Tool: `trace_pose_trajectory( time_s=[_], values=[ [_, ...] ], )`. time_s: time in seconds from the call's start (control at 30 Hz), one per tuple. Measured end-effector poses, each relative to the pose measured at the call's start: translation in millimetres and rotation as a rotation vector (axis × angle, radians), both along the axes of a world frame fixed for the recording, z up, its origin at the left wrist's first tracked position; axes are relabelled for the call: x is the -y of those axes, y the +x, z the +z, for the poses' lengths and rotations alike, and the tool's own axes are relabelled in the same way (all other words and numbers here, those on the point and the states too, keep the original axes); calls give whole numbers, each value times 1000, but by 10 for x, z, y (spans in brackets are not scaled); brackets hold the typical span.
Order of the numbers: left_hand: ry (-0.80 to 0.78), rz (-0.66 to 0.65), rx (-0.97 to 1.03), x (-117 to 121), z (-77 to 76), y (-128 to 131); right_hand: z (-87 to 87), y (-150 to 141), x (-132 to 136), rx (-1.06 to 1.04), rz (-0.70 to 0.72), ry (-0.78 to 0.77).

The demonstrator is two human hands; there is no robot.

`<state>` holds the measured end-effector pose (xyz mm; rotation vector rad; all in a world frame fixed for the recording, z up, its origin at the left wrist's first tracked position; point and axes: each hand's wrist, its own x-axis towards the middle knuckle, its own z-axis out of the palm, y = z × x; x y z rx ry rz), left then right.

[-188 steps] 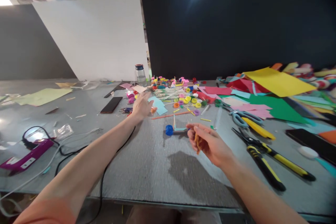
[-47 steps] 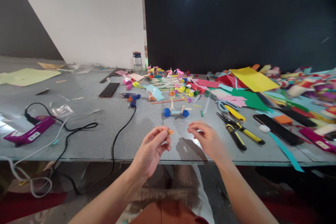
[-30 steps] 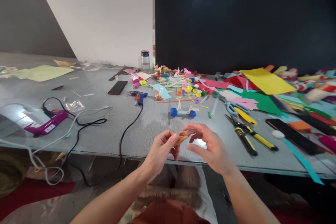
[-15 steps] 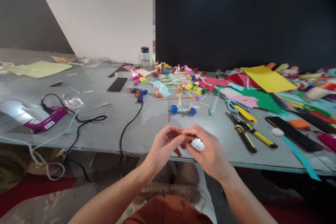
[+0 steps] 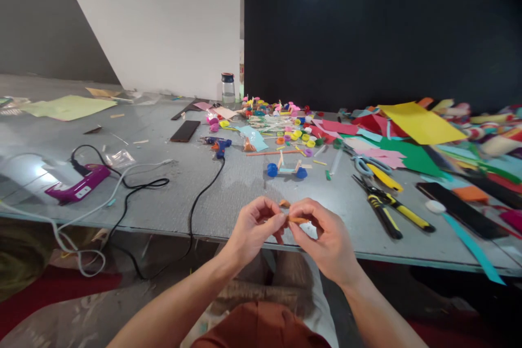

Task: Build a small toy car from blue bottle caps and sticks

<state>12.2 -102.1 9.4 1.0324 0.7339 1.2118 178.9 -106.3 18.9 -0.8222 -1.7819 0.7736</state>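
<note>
Close to the table's front edge, my left hand (image 5: 261, 223) and my right hand (image 5: 320, 228) meet with their fingertips pinched. Between them is a small orange-brown piece (image 5: 298, 220), thin and bent like a strip; its exact kind is unclear. Another bit of the same colour (image 5: 284, 204) shows just above the fingertips. Beyond my hands stands a little wheeled frame (image 5: 287, 169) of light sticks and a pale blue strip, with blue caps as wheels. Neither hand touches it.
A blue glue gun (image 5: 220, 145) lies left, its black cord trailing over the edge. Pliers (image 5: 387, 209), scissors (image 5: 362, 166) and a black phone (image 5: 459, 209) lie right. Coloured caps (image 5: 299, 135) and paper (image 5: 422, 122) fill the back. A purple power strip (image 5: 81, 185) sits left.
Earlier my left hand reached toward the back while my right held the orange-brown bits. Then my left hand came back with some, and both hands closed together on the piece.
</note>
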Motion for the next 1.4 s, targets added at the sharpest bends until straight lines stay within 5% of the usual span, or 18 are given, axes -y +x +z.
trace_pose_trajectory(
  time_s=[0.2,0.33,0.5,0.73,1.13,1.4],
  values=[
    [-110,176,168,-106,-65,-71,-99,143,-38,-279,-186,-31],
    [-227,153,269,-147,-86,-99,-106,224,-95,-334,-263,-48],
    [-344,19,404,-133,-65,-46,-123,214,-149,-208,-191,-110],
    [-316,91,416,-134,-63,-55,-201,208,-351,-1,-124,-160],
    [-372,116,390,-246,-31,-121,-278,213,-499,-351,21,-490],
    [-361,72,353,-231,-14,-30,-284,108,-463,-508,108,-507]
  ],
)
